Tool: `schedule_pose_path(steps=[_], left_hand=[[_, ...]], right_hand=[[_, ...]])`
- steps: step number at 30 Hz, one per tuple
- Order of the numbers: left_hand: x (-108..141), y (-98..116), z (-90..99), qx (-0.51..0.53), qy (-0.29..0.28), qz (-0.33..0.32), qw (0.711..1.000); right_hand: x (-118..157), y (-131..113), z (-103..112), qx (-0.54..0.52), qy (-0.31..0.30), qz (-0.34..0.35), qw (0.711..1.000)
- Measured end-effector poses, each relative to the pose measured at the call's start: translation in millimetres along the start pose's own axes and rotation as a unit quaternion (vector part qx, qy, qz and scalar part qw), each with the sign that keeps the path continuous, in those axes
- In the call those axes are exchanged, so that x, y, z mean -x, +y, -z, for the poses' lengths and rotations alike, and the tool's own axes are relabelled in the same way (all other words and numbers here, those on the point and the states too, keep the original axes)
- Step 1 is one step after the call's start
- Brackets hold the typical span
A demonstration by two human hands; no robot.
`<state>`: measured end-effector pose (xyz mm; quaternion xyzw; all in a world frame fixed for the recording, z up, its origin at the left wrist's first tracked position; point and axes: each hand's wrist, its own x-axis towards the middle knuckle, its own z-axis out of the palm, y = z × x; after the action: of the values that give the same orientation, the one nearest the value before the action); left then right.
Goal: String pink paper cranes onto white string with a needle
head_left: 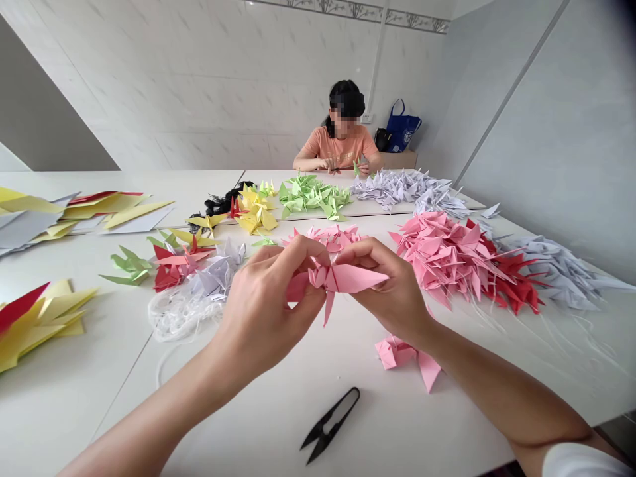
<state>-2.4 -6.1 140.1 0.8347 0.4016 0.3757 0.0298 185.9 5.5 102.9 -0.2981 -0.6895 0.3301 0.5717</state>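
The left hand [275, 298] hides part of the pink paper bird [358, 278], whose wing covers part of the right hand [392, 285]. Both hands partly block more pink birds [335, 234] behind. The left edge cuts the yellow sheets [52, 318]; the bottom edge cuts the white sleeve [579, 462]. Lettering on the orange shirt [318, 142] and blue bag [400, 126] is too small to read.

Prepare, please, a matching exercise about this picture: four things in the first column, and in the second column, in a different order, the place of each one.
Things:
1. black snips
2. white cord
3. pink paper bird
4. blue bag

Places:
A. at the back, near the wall
B. between the left hand and the right hand
C. nearest to the bottom edge of the picture
D. in a tangle to the left of the left hand

Right pairs: 1-C, 2-D, 3-B, 4-A
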Motion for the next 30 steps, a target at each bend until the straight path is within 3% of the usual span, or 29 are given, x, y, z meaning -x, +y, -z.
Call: schedule_pose_path(steps=[3,6,8,10,12,14,19,24,30], left_hand=[[-1.2,-1.1,2.0,-0.021,0.009,-0.007,1.000],[-2.6,-3.8,0.4,-0.051,0.009,-0.001,0.999],[-3.5,-6.5,-3.0,-0.068,-0.006,0.003,0.998],[-3.9,-9.0,-7.0,-0.079,-0.025,0.003,0.997],[-3.9,-10.4,-10.4,-0.084,-0.042,0.001,0.996],[-3.6,-10.3,-12.3,-0.090,-0.052,0.004,0.995],[-3.3,-8.6,-13.2,-0.101,-0.066,0.003,0.993],[-5.0,-18.7,-17.5,-0.117,-0.074,0.003,0.990],[-8.1,-31.1,-26.1,-0.155,-0.100,0.044,0.982]], right_hand=[[-0.5,2.7,2.5,-0.014,-0.007,0.010,1.000],[-0.8,2.8,6.6,0.031,0.058,0.136,0.989],[-0.9,0.8,9.4,0.142,0.083,0.254,0.953],[-1.0,-1.7,11.1,0.275,0.055,0.336,0.899],[-1.1,-2.7,11.0,0.364,0.017,0.357,0.860],[-1.5,-1.5,9.6,0.398,-0.005,0.348,0.849],[-2.0,5.5,6.2,0.387,-0.015,0.336,0.859],[-1.3,-2.6,7.1,0.265,-0.004,0.316,0.911],[4.2,-23.2,14.6,0.098,0.084,0.269,0.954]])
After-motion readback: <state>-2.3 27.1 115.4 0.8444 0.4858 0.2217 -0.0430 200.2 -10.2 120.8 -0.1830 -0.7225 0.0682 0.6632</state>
